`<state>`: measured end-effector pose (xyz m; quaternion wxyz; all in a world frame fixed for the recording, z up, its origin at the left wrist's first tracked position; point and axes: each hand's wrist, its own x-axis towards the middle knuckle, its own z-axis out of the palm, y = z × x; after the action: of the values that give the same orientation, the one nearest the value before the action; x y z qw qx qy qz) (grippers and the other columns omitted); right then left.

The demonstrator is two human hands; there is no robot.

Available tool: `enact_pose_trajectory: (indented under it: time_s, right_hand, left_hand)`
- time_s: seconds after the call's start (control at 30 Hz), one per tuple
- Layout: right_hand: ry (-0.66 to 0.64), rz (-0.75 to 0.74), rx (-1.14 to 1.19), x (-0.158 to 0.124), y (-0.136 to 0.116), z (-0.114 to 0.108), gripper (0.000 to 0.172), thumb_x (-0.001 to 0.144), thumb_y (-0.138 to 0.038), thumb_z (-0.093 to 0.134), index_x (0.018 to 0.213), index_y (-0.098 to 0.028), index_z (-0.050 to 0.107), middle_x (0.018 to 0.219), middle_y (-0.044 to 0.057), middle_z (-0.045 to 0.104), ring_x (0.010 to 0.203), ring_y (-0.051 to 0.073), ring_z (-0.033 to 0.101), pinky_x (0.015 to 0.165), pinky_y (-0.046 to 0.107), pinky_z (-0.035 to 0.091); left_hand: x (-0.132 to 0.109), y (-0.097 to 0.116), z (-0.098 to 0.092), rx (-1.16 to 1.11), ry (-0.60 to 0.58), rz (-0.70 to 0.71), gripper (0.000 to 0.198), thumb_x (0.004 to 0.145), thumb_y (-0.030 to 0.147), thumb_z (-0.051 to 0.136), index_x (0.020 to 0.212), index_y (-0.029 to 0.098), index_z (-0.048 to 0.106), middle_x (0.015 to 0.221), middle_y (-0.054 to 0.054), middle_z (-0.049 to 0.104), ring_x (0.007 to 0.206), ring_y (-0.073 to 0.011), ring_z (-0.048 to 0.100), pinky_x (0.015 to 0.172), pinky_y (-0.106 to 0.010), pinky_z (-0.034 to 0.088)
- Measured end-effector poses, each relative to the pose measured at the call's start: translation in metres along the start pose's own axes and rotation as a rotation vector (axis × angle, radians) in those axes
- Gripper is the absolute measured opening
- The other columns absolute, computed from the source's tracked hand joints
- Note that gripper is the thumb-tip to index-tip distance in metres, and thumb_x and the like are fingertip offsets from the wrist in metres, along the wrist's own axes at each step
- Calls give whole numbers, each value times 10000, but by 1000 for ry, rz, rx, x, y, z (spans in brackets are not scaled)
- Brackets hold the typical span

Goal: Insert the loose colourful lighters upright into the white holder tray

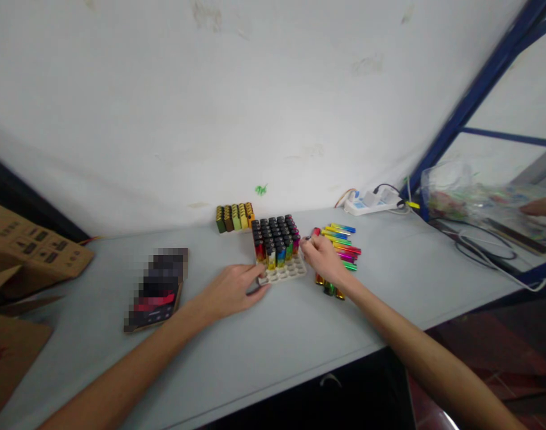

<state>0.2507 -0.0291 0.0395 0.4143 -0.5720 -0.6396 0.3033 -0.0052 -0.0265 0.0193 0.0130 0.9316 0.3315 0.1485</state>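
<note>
A white tray with round holes stands on the table, its rear rows filled with upright cigarette lighters in several colours with dark tops. My left hand grips the tray's front left corner, thumb in front and fingers along the side. Beside the tray's right edge, my right hand is closed in a pinch on a red lighter, partly hidden by the fingers. Loose shiny lighters lie in a row right of that hand. More lie below it, partly covered by the wrist.
Behind the tray stands a block of green, yellow and orange lighters. A phone lies at left, near cardboard boxes. A power strip with cables sits against the wall. Another person's hand shows beyond the blue frame.
</note>
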Motion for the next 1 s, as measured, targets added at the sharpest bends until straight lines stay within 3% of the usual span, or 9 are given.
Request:
enact_pose_trajectory:
  time_s: [0.1, 0.17, 0.23, 0.33, 0.4, 0.53, 0.8, 1.0]
  right_hand:
    - [-35, -77, 96, -1, 1, -5, 448, 964, -628, 516, 764, -231, 460, 603, -66, 417, 551, 116, 390, 525, 256, 303]
    - [-74, -127, 192, -2, 1, -11, 395, 1010, -626, 499, 915, -244, 465, 664, -78, 456, 575, 121, 429, 559, 249, 364]
    - [-115, -195, 202, -2, 0, -19, 359, 1059, -587, 444, 937, -249, 451, 726, -62, 498, 622, 129, 488, 616, 259, 418]
    - [-67, -378, -5, -1, -5, -32, 362, 1055, -540, 512, 888, -220, 543, 879, 15, 585, 836, 170, 589, 772, 295, 457]
    - [-6, -455, -154, 0, -11, -38, 378, 1029, -528, 582, 836, -204, 600, 869, 30, 597, 852, 181, 586, 773, 293, 435]
    - [-64, -420, -269, 1, -18, -43, 401, 1055, -500, 557, 793, -199, 597, 687, -15, 604, 621, 136, 534, 634, 265, 361]
    - [-206, -423, -440, 8, 5, -39, 364, 1061, -419, 576, 784, -186, 610, 686, 0, 649, 601, 133, 545, 617, 250, 331]
    - [-242, -453, -455, 9, 4, -36, 232, 1039, -334, 628, 883, -171, 682, 804, 43, 734, 682, 150, 629, 657, 244, 383]
  left_hand:
    - [-1, -2, -1, -19, 28, 13, 122, 972, 307, 652, 935, 209, 590, 654, 39, 583, 606, -176, 623, 612, -268, 425]
    - [-1, -4, -2, -42, 53, 30, 131, 971, 316, 660, 935, 208, 597, 640, 50, 563, 577, -160, 595, 602, -261, 414]
    - [-2, -6, -2, -72, 78, 53, 141, 970, 324, 664, 921, 207, 603, 630, 59, 546, 544, -141, 558, 587, -253, 400]
    - [-2, -11, -1, -128, 117, 99, 132, 972, 320, 660, 924, 201, 628, 630, 64, 535, 525, -125, 529, 589, -246, 403]
    - [-3, -14, -1, -158, 143, 127, 128, 979, 321, 655, 951, 196, 652, 635, 62, 535, 539, -123, 538, 607, -242, 419]
    - [-3, -18, 0, -176, 165, 178, 171, 996, 329, 648, 905, 186, 666, 635, 54, 539, 560, -121, 549, 617, -239, 427]
    - [-2, -20, 2, -186, 152, 179, 245, 1008, 332, 641, 819, 177, 651, 619, 54, 499, 545, -116, 517, 594, -237, 411]
    - [-3, -20, 3, -196, 144, 159, 240, 988, 322, 662, 800, 174, 643, 617, 58, 489, 535, -109, 502, 586, -234, 399]
